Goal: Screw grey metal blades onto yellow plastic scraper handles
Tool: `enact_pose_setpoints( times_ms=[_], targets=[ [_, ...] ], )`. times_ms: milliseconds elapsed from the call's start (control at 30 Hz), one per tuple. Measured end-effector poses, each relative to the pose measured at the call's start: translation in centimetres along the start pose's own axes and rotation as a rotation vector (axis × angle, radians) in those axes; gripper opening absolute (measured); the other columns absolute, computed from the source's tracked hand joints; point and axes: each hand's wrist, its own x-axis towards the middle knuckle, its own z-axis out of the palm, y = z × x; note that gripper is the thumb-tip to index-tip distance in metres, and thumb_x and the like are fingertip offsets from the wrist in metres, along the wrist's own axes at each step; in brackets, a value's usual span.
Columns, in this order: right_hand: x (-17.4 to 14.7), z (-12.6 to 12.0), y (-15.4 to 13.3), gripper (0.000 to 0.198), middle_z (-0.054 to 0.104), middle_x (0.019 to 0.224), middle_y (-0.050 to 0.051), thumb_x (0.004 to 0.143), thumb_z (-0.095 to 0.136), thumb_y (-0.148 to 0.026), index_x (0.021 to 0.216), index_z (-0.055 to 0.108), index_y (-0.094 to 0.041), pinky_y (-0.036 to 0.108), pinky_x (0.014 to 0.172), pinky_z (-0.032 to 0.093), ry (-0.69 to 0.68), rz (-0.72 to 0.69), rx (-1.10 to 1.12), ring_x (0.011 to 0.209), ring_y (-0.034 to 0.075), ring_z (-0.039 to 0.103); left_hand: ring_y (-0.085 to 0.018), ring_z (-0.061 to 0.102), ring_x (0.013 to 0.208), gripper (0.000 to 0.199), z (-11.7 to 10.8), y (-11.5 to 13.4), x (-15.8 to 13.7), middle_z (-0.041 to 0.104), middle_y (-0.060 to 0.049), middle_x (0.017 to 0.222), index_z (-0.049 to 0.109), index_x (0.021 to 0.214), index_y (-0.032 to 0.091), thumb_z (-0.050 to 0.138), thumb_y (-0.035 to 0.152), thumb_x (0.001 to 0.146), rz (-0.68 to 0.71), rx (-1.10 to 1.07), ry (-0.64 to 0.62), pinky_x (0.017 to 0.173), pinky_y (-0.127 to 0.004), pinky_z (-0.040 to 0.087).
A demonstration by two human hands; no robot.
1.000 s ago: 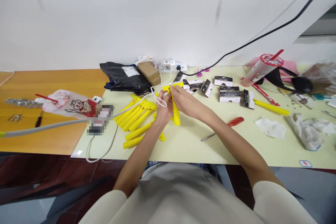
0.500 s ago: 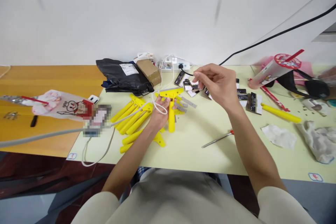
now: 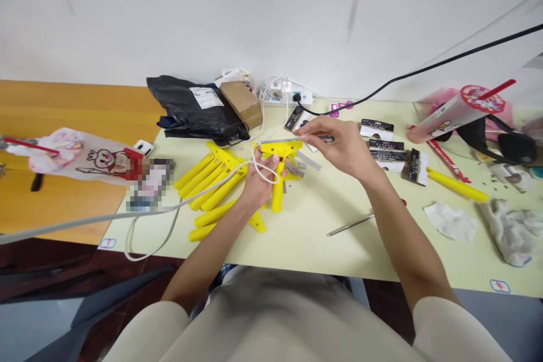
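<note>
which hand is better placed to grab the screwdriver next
Probably the right hand: the screwdriver lies on that side, partly hidden by its forearm, while the left hand grips the yellow scraper. The right's grip is unclear.

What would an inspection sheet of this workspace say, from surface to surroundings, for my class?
Surface: pale green tabletop, orange tabletop adjoining at left.
Work items: yellow T-shaped tool in hand; more yellow tools piled left of it; loose metal strips to its right.
Clutter: black bag, brown box, slanted cup, white tissue, partly hidden screwdriver.
Hands: left hand grips the T-shaped tool; right hand near its head, contents unclear.
Cables: white cable looping by the left hand; black cable plugged into power strip.
Surroundings: white wall behind.
</note>
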Motion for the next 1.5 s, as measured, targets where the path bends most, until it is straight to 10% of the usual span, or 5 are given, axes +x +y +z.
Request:
enact_pose_setpoints(
  times_ms=[633,1500],
  targets=[
    [0.4,1.4,2.0,0.008,0.083,0.111,0.005,0.085,0.094,-0.03,0.082,0.087,-0.026,0.038,0.08,0.059,-0.057,0.089,0.031,0.093,0.022,0.076,-0.024,0.079,0.11,0.057,-0.5,0.1,-0.2,0.079,-0.005,0.124,0.064,0.122,0.032,0.103,0.037,0.081,0.045,0.111,-0.022,0.079,-0.034,0.063],
    [-0.4,1.9,-1.3,0.013,0.084,0.118,0.008,0.093,0.08,-0.02,0.081,0.08,-0.025,0.054,0.096,0.061,-0.076,0.051,-0.328,0.107,0.032,0.079,-0.021,0.082,0.097,0.062,-1.5,-1.0,-0.7,0.08,0.002,0.104,0.057,0.117,0.031,0.103,0.017,0.077,0.029,0.103,0.021,0.076,-0.03,0.064]
  ],
)
